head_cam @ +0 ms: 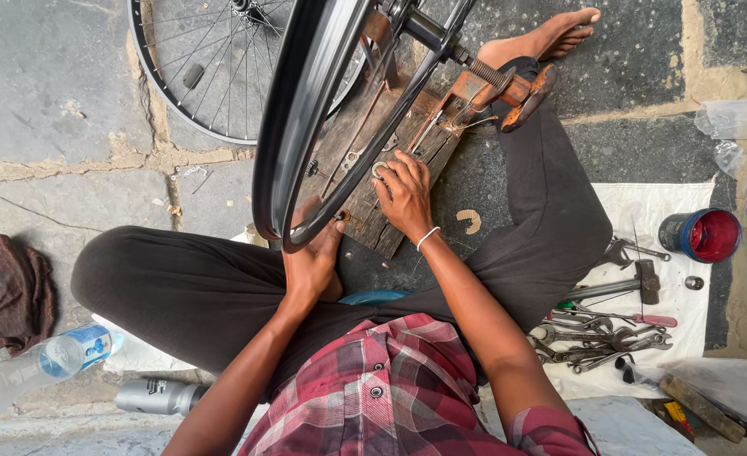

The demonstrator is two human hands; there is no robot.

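The black bicycle rim [306,127] stands on edge in the wooden truing stand [390,160], its plane running from the near lap out to the far axle [428,29]. The left hand [313,257] cups the rim's near bottom edge from below, fingers curled onto it. The right hand [405,194] lies just right of the rim, fingertips pinching a small metal ring-shaped part [378,169] against the board. Far left lies a second spoked wheel [205,76]; wrenches [601,338] and a hammer [635,283] sit on the white sheet [686,203] to the right.

Left hand [313,257] steadies black rim [302,127] (upright); right hand [405,196] on wooden stand [390,169].
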